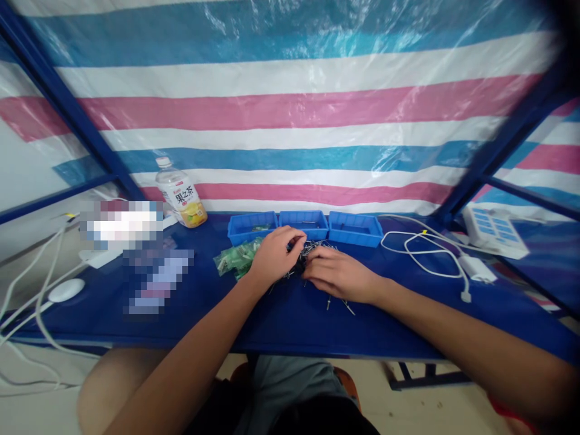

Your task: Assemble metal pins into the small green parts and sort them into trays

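A loose pile of thin silvery metal pins with dark parts, possibly blind rivets, lies on the blue table between my hands. My left hand is curled over the pile's left side, fingers bent and thumb close to them; anything pinched there is too small to make out. On the right, my right hand rests with bent fingers pressed together, fingertips in the pile and hidden. A few stray pins lie below it. Green-tinted clear plastic bags sit left of my left hand.
Behind the pile stand a left blue bin, a middle blue bin and a right blue bin. A drink bottle is at back left, a white mouse far left. White cables and a power strip lie right.
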Demonstrator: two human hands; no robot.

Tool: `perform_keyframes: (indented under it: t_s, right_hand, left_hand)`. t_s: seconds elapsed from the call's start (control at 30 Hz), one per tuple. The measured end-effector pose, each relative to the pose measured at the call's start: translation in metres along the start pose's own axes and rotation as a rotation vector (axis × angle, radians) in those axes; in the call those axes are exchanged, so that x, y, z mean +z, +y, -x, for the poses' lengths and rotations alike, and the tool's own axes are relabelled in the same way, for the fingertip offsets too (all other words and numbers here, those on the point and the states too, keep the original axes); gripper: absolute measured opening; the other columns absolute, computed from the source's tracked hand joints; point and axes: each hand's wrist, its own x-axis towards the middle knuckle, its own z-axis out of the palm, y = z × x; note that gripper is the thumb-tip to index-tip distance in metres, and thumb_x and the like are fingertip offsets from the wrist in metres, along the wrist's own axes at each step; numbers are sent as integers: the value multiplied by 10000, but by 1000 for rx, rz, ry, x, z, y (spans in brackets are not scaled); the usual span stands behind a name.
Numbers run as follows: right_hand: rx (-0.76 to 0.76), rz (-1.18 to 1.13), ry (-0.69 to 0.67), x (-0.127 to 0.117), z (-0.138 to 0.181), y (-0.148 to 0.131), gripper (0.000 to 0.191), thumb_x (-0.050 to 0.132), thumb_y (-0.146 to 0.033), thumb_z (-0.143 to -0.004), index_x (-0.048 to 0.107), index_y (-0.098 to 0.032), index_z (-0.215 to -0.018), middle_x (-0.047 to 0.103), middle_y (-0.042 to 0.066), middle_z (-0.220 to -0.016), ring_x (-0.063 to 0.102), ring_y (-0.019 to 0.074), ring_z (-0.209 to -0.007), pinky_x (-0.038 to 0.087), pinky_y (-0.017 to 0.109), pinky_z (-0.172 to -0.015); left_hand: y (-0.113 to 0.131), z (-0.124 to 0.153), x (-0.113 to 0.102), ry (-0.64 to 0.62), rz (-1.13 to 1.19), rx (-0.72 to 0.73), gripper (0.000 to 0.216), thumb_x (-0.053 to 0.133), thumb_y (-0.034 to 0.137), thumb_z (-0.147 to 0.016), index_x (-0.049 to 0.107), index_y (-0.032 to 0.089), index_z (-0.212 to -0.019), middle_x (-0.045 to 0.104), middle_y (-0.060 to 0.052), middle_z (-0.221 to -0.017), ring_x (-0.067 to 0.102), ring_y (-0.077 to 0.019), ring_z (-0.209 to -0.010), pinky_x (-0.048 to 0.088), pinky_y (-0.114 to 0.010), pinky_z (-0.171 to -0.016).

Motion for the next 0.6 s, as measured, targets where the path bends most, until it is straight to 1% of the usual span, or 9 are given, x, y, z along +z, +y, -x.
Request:
perform_keyframes:
  t_s: [0.1, 0.2, 0.27, 0.33, 0.37, 0.43, 0.5, 0.53, 0.6]
  right_hand:
    - [131, -55, 151, -2, 2, 4, 327, 574, -152, -1005, 644, -238, -1313, 718, 84, -1027, 608, 253, -1002, 543, 437, -923]
    - [231, -42, 270, -7, 6, 8, 410, 558, -148, -996, 625, -264, -1383, 697, 74, -989, 621, 246, -921, 550, 448, -882]
    - [290, -53, 348, -10, 8, 10, 373, 551, -158, -1000, 665, -270, -1338, 702, 79, -1022, 646, 244, -945, 561, 438, -879]
    - [333, -69, 407, -11, 11, 12, 301, 568, -177, -1002, 710, -267, -1251, 725, 81, -1058, 673, 246, -976, 573, 426, -879]
    - [347, -67, 427, -11, 11, 13, 262, 584, -188, -1001, 725, -264, -1208, 739, 79, -1059, 684, 246, -972, 577, 425, -874]
    - [359, -49, 449, -10, 12, 14, 204, 613, -209, -999, 740, -259, -1151, 763, 71, -1033, 699, 245, -940, 582, 432, -866]
    - [364, -35, 464, -10, 12, 15, 175, 630, -224, -1001, 753, -259, -1120, 768, 68, -1015, 703, 242, -929, 585, 432, -856]
    - [365, -30, 475, -9, 12, 15, 167, 637, -231, -1001, 762, -260, -1108, 762, 71, -1017, 702, 240, -935, 587, 427, -848]
    - [370, -23, 501, -9, 12, 15, 161, 650, -244, -999, 779, -267, -1092, 743, 76, -1024, 697, 238, -949, 592, 414, -829]
  left_hand:
    - [0, 0, 0, -55, 31, 27, 231, 512, 271, -1046, 732, 201, -1060, 749, -66, -1004, 693, -220, -979, 554, -352, -886]
    - [0, 0, 1, -90, 40, 67, 268, 481, 270, -1059, 730, 199, -1128, 765, -74, -1054, 708, -221, -995, 559, -366, -921]
    - [0, 1, 2, -105, 41, 80, 283, 486, 280, -1059, 727, 203, -1187, 776, -75, -1122, 720, -224, -1026, 561, -370, -946]
    - [0, 2, 2, -124, 60, 67, 306, 496, 296, -1058, 717, 212, -1253, 791, -62, -1131, 735, -219, -1027, 570, -355, -937]
    - [0, 2, 1, -140, 77, 55, 325, 497, 304, -1058, 706, 220, -1293, 800, -50, -1109, 746, -211, -993, 580, -341, -907]
    - [2, 3, 1, -174, 120, 35, 373, 489, 310, -1062, 663, 241, -1385, 814, -26, -1073, 757, -183, -864, 597, -316, -818]
    - [3, 4, 1, -202, 167, 38, 410, 483, 308, -1064, 621, 263, -1447, 816, -13, -1097, 756, -165, -787, 605, -307, -775]
    - [4, 4, 1, -205, 191, 47, 418, 484, 305, -1063, 615, 266, -1457, 811, -15, -1133, 765, -166, -815, 611, -311, -802]
    - [5, 4, 1, -195, 248, 62, 414, 494, 295, -1058, 630, 254, -1447, 792, -31, -1206, 776, -184, -973, 609, -331, -920]
